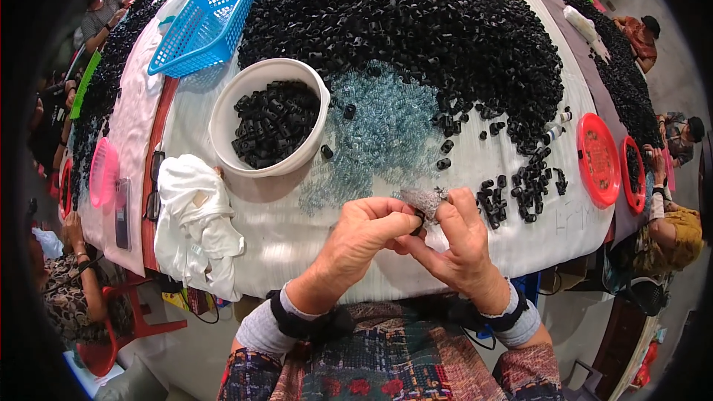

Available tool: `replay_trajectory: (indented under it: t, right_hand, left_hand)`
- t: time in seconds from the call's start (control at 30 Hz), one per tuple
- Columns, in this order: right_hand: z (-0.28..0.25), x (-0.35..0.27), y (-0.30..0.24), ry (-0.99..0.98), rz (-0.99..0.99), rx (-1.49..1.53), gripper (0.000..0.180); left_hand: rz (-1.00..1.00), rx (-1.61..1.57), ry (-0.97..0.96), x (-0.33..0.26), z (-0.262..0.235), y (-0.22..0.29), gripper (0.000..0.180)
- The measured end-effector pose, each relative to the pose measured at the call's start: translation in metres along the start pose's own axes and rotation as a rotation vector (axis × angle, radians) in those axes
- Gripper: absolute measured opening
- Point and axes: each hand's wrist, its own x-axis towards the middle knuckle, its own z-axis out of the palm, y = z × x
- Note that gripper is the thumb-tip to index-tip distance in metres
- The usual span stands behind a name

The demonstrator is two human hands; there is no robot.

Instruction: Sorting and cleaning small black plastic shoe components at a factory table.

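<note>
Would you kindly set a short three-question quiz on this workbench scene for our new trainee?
1. True or false: the white bowl holds black parts.
2. Which lies upper left on the table? A) blue basket B) green bucket C) metal tin
3. What do the left hand and right hand pinch together?

Key: 1 true. 2 A. 3 a small black part with a clear piece, held just above the table's near edge.
</note>
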Motion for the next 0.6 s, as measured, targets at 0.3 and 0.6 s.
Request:
replay_trajectory:
  t: [0.3, 0.6]
  right_hand:
    - [0.0, -0.004, 0.001, 0.025, 0.023, -0.048, 0.036]
    - [-0.015, -0.002, 0.01, -0.008, 0.016, -0.096, 0.041]
  left_hand:
    - [0.007, 0.063, -0.002, 0.0, 0.003, 0.001, 0.019]
    - [-0.039, -0.042, -0.048, -0.003, 0.004, 0.007, 0.018]
